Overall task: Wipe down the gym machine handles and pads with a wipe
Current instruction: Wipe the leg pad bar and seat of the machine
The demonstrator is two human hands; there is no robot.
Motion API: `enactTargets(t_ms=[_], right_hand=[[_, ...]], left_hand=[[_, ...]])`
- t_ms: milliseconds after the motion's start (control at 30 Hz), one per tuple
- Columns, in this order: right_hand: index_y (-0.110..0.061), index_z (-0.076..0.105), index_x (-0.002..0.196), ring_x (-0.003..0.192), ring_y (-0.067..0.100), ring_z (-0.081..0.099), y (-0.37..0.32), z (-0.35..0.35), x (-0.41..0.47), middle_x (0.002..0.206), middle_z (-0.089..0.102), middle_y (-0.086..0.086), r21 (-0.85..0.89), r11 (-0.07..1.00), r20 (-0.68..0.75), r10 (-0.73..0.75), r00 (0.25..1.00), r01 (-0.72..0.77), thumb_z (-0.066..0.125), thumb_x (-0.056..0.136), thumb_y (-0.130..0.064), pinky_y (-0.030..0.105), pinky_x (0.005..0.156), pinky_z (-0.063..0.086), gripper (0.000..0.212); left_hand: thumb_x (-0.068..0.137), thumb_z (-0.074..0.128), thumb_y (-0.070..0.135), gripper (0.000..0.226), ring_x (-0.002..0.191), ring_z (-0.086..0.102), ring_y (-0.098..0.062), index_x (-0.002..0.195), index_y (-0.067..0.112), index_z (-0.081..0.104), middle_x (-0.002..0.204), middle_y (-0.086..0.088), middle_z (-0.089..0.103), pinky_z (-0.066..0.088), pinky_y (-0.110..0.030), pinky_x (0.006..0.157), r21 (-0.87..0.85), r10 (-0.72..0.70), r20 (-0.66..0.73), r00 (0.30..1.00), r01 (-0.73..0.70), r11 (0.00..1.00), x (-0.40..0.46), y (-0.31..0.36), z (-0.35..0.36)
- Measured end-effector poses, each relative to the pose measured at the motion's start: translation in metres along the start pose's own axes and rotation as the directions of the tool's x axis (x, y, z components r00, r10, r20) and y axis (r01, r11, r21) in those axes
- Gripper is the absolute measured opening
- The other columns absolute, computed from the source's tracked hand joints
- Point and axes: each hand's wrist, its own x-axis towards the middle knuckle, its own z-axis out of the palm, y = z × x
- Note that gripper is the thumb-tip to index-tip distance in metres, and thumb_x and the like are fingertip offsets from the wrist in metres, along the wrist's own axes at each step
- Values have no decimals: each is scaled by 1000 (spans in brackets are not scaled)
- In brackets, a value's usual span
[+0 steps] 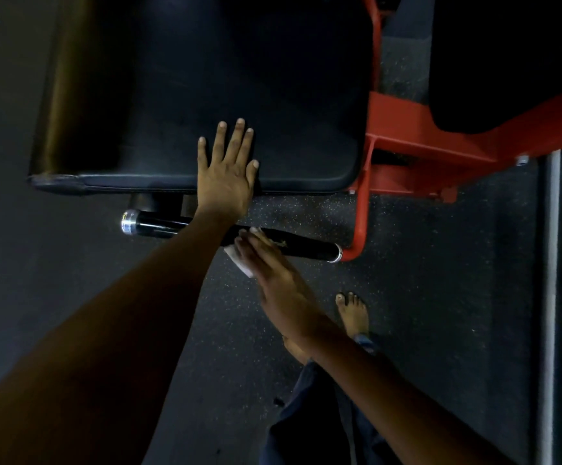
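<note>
Left hand (227,169) spread flat on pad (239,78), right hand (272,273) — fingers straight — pressing wipe (239,263) on handle (306,246)

Your head view is dim and underexposed, the left forearm (111,347) and corners sinking into near-black shadow, a yellowish sheen on the pad's (239,78) left roll, glare on the handle's (226,234) chrome end cap, the right hand (272,273) motion-blurred, and edges bowed by wide-angle distortion.
</note>
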Motion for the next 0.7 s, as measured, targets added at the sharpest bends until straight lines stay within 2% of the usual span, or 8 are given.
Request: enactTargets(t_ms=[133, 200, 300, 400, 500, 567, 633, 700], right_hand=[[-12, 25, 146, 145, 25, 13, 40, 4, -16, 154, 24, 5, -139, 990, -8, -38, 999, 36, 18, 80, 10, 34, 119, 15, 70], [-12, 24, 147, 146, 24, 12, 53, 2, -29, 155, 23, 4, -115, 993, -22, 17, 1000, -20, 26, 78, 17, 33, 119, 15, 74], [-16, 19, 149, 146, 16, 6, 82, 8, -57, 157, 16, -2, -107, 969, -91, 215, 972, -224, 36, 72, 28, 42, 114, 29, 90], [-9, 27, 147, 146, 19, 10, 103, 6, -70, 154, 15, -3, -3, 818, -143, 569, 810, -575, 32, 83, 22, 43, 117, 23, 72], [-5, 29, 145, 144, 21, 19, 92, -2, -41, 153, 23, 5, 220, 691, -225, 723, 654, -688, 32, 90, 16, 33, 118, 17, 59], [-11, 31, 143, 143, 17, 19, 78, -6, -21, 150, 26, 0, 262, 798, -282, 601, 748, -543, 34, 86, 20, 31, 117, 18, 64], [-11, 34, 143, 142, 16, 19, 78, -5, -21, 149, 29, 0, 141, 888, -149, 455, 878, -437, 35, 83, 23, 27, 117, 17, 69], [-8, 36, 143, 140, 17, 26, 88, -3, -26, 148, 34, 7, 142, 845, -85, 529, 845, -515, 37, 84, 21, 27, 115, 20, 65]], left_hand=[[105, 6, 37, 55, 148, -17, -24, 153, 18, -9, 161, 0, -16, -8, -48, 118, -8, -9, 21, 1000, 9, 1000, -1, 3, -1], [104, 5, 37, 55, 148, -16, -24, 153, 18, -10, 161, 0, -16, -7, -48, 119, -4, -14, 13, 1000, 14, 1000, -1, 4, -1], [105, 6, 37, 55, 148, -16, -24, 153, 18, -9, 162, 0, -15, -7, -49, 119, -7, -14, 7, 1000, 14, 1000, 0, 2, 0], [105, 6, 37, 54, 148, -15, -24, 154, 18, -9, 162, 0, -15, -7, -48, 118, -9, -15, -2, 1000, 15, 1000, 0, 2, 2], [105, 6, 37, 55, 148, -16, -24, 153, 18, -10, 162, 0, -15, -7, -49, 119, 0, -16, 0, 1000, 16, 1000, 0, 2, 2], [105, 6, 37, 55, 148, -15, -24, 153, 18, -9, 162, -1, -15, -7, -48, 119, -5, -16, 2, 1000, 16, 1000, 0, 2, 2], [105, 7, 37, 55, 148, -15, -24, 154, 18, -8, 162, -1, -14, -7, -48, 118, -11, -14, 2, 1000, 14, 1000, 0, 2, 2], [105, 7, 37, 55, 148, -15, -24, 154, 18, -8, 162, 0, -14, -7, -48, 118, -14, -13, 4, 1000, 13, 1000, 0, 2, 2]])
